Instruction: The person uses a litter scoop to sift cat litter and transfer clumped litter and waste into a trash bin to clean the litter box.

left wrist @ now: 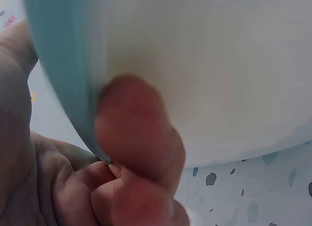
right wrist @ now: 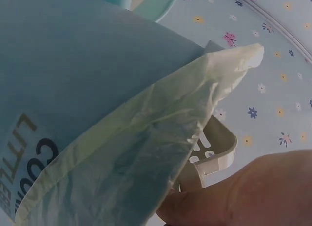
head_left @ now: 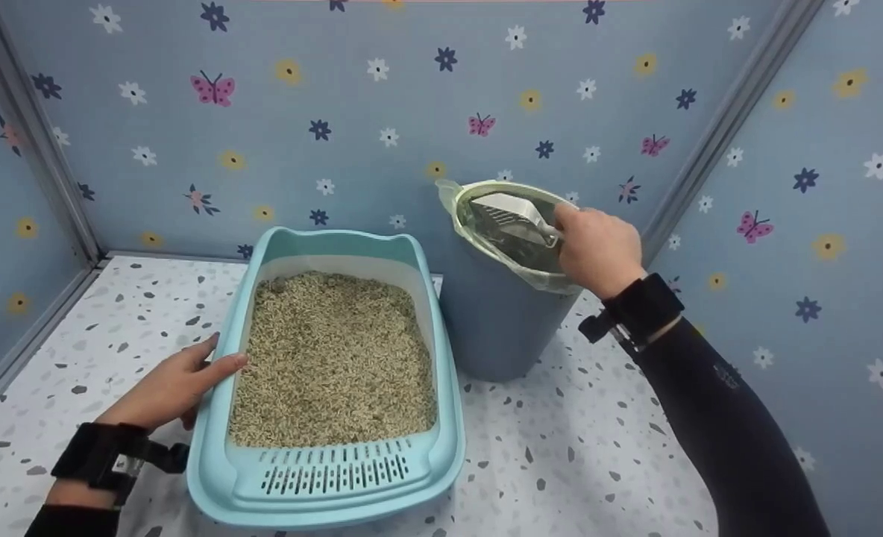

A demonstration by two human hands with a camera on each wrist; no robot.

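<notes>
A light blue litter box [head_left: 453, 406] full of tan pellet litter [head_left: 337, 358] sits on the floor. My left hand [head_left: 169, 384] grips its left rim, thumb on top; the left wrist view shows the fingers curled beneath the rim against the white wall of the box. With my right hand [head_left: 602, 250] I hold a pale slotted litter scoop [head_left: 512, 207] by its handle, tilted over the mouth of a grey-blue bin [head_left: 494, 328]. A thin greenish liner bag [head_left: 542, 277] is folded over the bin's rim. In the right wrist view the liner hides part of the scoop [right wrist: 225, 141].
The bin stands close to the right side of the litter box. Behind both rises a blue wall [head_left: 382, 97] printed with flowers and butterflies, with side panels left and right. A white speckled mat [head_left: 561, 447] covers the floor.
</notes>
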